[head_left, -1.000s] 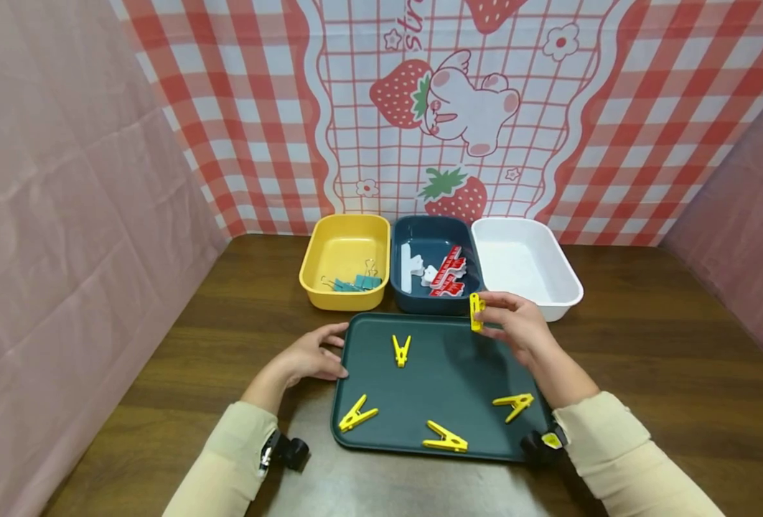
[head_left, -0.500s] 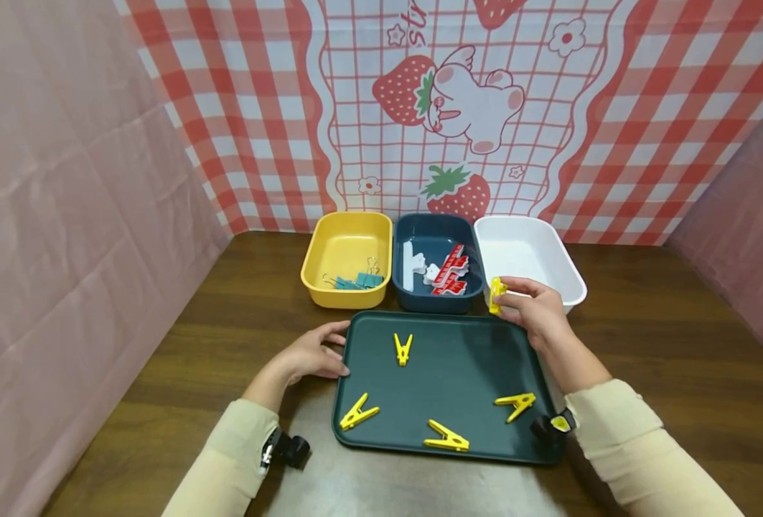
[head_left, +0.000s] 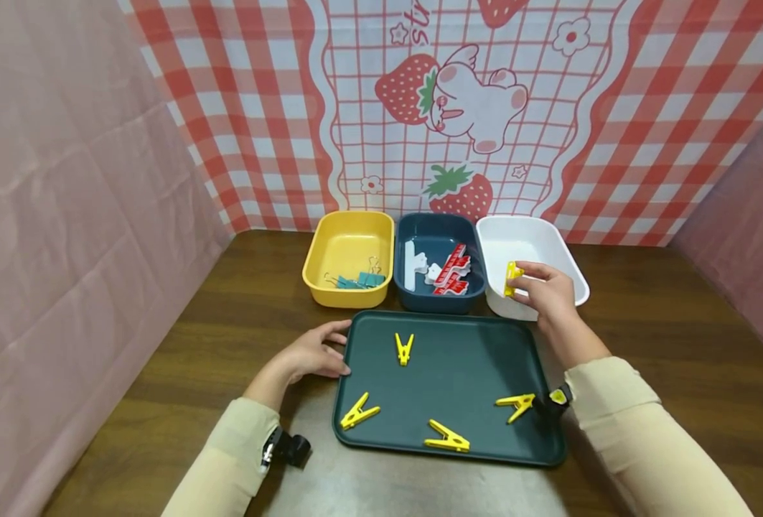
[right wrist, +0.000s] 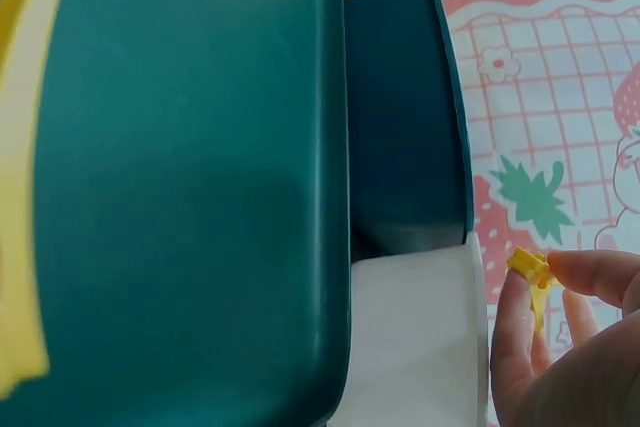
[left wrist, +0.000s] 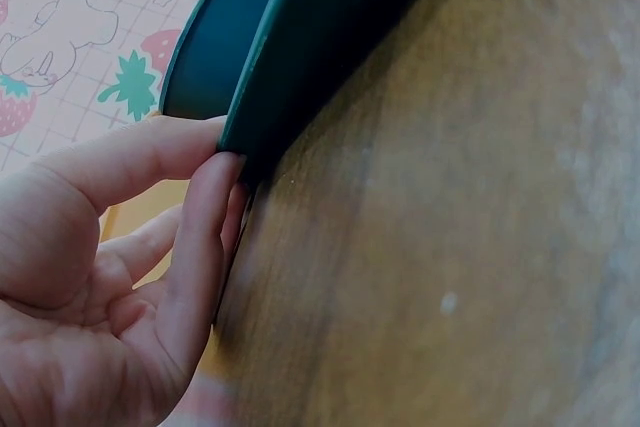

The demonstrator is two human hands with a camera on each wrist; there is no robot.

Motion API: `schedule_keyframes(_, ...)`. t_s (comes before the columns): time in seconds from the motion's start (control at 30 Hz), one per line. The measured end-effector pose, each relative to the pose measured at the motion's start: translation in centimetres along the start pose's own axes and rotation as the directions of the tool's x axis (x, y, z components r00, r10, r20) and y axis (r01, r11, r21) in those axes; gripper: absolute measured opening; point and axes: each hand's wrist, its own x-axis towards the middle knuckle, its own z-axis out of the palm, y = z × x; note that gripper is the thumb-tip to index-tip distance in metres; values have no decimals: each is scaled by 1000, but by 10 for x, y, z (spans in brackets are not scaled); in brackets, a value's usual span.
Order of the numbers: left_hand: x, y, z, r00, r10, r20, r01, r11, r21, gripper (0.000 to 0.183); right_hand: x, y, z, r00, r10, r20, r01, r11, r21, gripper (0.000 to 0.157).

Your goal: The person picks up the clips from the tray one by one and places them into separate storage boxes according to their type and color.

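Observation:
In the head view my right hand (head_left: pixel 552 296) pinches a yellow clothespin (head_left: pixel 512 278) over the white bin (head_left: pixel 565 276). The right wrist view shows this clothespin (right wrist: pixel 532 269) between thumb and fingers. My left hand (head_left: pixel 313 352) touches the left edge of the dark green tray (head_left: pixel 452 380); in the left wrist view, thumb and finger tips meet the tray's rim (left wrist: pixel 250 87). Several more yellow clothespins lie on the tray: one at the upper left (head_left: pixel 403 350), one at the lower left (head_left: pixel 359 412), one near the front edge (head_left: pixel 447 436), one at the right (head_left: pixel 516 406).
Left of the white bin stands a dark blue bin (head_left: pixel 429 226) holding white and red clips (head_left: pixel 452 273). Beside it, a yellow bin (head_left: pixel 349 240) contains teal binder clips (head_left: pixel 363 281). A checked strawberry cloth (head_left: pixel 265 122) hangs behind the bins on the wooden table (head_left: pixel 207 345).
My right hand has carried the clothespin right and away from me, from above the tray's back edge to over the white bin. My left hand stays at the tray's edge.

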Motion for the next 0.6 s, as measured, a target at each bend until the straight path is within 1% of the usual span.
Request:
schedule_keyframes(0.13,0,0,0,1000,-4,0,4,1000,3,85,8,-2,1,999,-2,-32,1,999,-34,48)
schedule_keyframes(0.27,0,0,-1,1000,-10,2,10,1000,4,85,15,-3,1,998,7,-68,-14,994,-108,48)
schedule_keyframes(0.37,0,1,0,1000,-10,3,10,1000,6,85,20,-4,1,996,17,-86,-29,990,-140,48)
schedule_keyframes(0.47,0,2,0,1000,-10,3,10,1000,7,85,24,-6,1,994,33,-100,-47,988,-149,47)
schedule_keyframes(0.6,0,2,0,1000,-10,3,10,1000,7,85,31,-7,2,991,62,-120,-78,988,-131,47)
